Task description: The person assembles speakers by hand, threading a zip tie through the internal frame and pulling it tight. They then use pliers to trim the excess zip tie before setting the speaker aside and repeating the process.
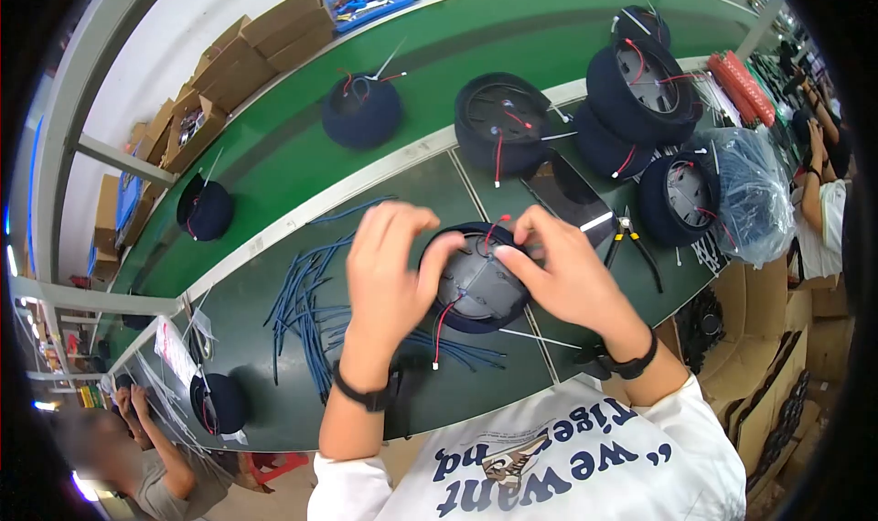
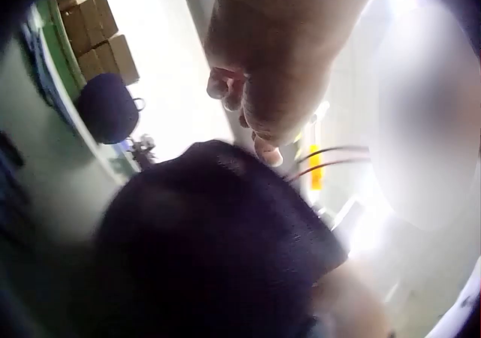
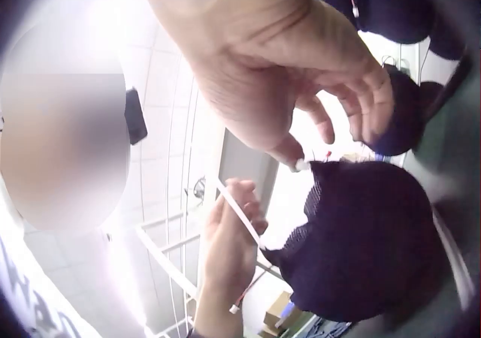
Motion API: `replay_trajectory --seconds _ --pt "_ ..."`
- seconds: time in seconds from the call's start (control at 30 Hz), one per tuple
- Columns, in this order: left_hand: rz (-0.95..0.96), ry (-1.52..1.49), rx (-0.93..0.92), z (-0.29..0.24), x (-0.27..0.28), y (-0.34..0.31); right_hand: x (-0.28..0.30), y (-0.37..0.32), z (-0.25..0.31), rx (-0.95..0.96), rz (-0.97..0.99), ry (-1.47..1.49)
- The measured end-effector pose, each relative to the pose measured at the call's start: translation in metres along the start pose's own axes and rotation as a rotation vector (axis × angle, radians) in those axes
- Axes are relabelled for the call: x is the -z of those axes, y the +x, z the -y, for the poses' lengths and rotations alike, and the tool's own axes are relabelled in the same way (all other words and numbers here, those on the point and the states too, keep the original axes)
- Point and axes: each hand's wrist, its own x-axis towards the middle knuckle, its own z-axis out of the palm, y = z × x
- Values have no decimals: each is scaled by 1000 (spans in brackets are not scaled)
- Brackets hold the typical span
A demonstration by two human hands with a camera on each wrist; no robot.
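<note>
Holding round dark speaker unit (image 1: 477, 288) at frame centre, head view: left hand (image 1: 389, 269) is curling round left rim, right hand (image 1: 567, 279) is gripping right rim, thumb pressing grey back plate. Red wire (image 1: 441, 329) is dangling below.

Left wrist view, blurred: fingers are curling above unit's dark fabric, filling lower frame.

Right wrist view: right fingers are pinching unit's edge, lower right; left hand is also pinching thin white strip (image 3: 239, 212).

Likely risk: dangling wire snagging under fingers, or unit slipping onto green table (image 1: 293, 411).
</note>
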Motion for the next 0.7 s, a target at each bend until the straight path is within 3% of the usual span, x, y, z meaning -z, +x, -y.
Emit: replay_trajectory --seconds 0.03,0.07,0.13,0.2,0.33,0.47,0.57,0.7 --pt "78 -70 -24 -23 14 0 15 -5 7 60 -31 -53" --pt "150 -137 -46 -42 24 -3 31 -13 11 -23 15 -9" --pt "430 -207 -170 -63 20 -17 61 -23 13 -212 290 222" --pt "502 -199 -198 -67 -1 -34 63 -32 3 -95 409 345" --pt "456 -211 -151 -58 -15 -49 44 -43 -20 -83 330 503" --pt "357 -215 -52 -59 -18 -51 41 -51 -27 -217 254 855" --pt "262 -250 -19 -58 -26 -55 39 -52 -31 -149 330 922" --pt "229 -202 26 -59 -21 -56 34 -52 -28 -85 254 715"
